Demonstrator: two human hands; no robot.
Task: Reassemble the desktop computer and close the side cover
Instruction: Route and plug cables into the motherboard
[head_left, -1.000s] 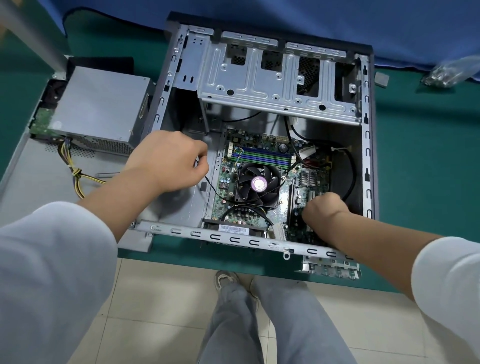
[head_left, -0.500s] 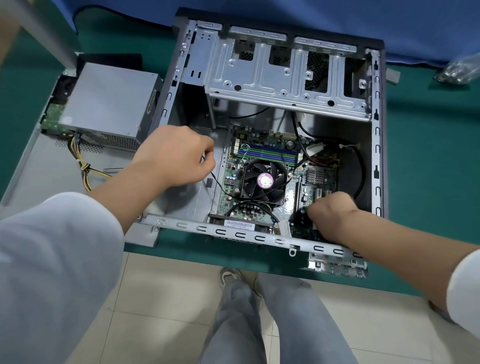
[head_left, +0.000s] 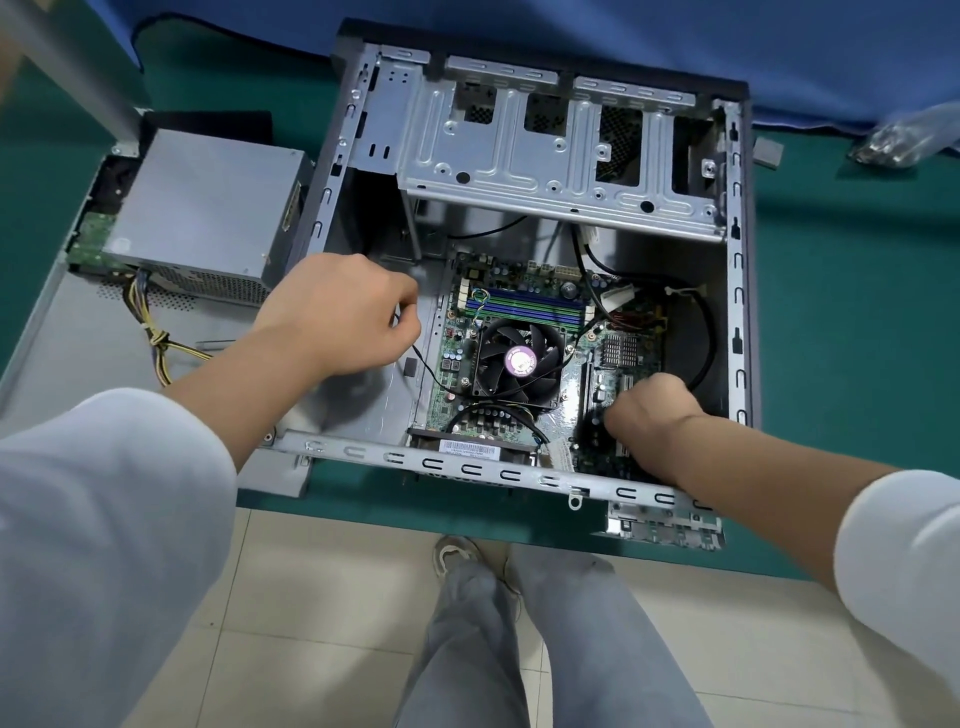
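Observation:
The open computer case (head_left: 737, 291) lies on its side on the green table, with the motherboard (head_left: 519, 306) and its black CPU fan (head_left: 521, 361) showing inside. My left hand (head_left: 337, 317) hovers over the bare case floor left of the board, fingers pinched on a thin black cable (head_left: 431, 376) that runs to the board. My right hand (head_left: 649, 410) is curled into a fist at the board's lower right, by the expansion slots. Its fingertips press downward and hide what is under them. The grey side cover (head_left: 67, 332) lies flat to the left of the case.
A grey power supply (head_left: 208, 208) with yellow and black wires rests on the side cover. The metal drive cage (head_left: 545, 150) spans the far part of the case. A clear bag (head_left: 904, 140) and a small grey piece (head_left: 769, 152) lie at the back right. The table edge is just below the case.
Both hands stay almost where they were, the left on the cable and the right at the board's lower right. My head has shifted slightly, so the case sits a little further right.

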